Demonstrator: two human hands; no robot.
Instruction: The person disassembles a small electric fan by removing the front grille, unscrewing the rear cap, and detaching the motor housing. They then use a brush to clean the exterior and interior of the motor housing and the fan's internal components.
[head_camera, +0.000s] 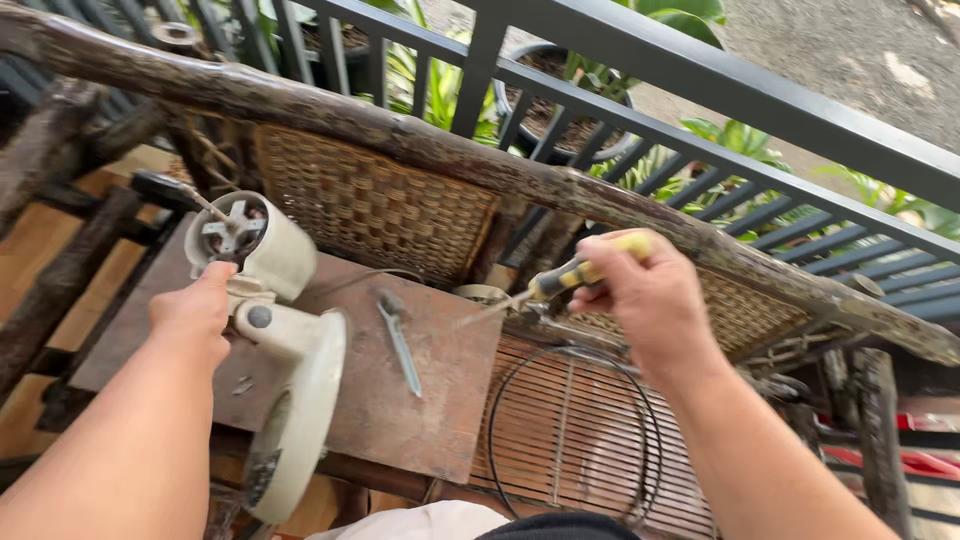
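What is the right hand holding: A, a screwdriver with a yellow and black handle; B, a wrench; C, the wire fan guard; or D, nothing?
A: the right hand grips a screwdriver with a yellow and black handle, its shaft pointing left, while the wrench lies untouched on the board and the fan guard rests below the hand.

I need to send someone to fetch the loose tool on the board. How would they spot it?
Find the brown board laid on the rustic wooden bench. At its middle lies a grey metal wrench, alone and flat, right of the cream fan motor housing that the left hand steadies.
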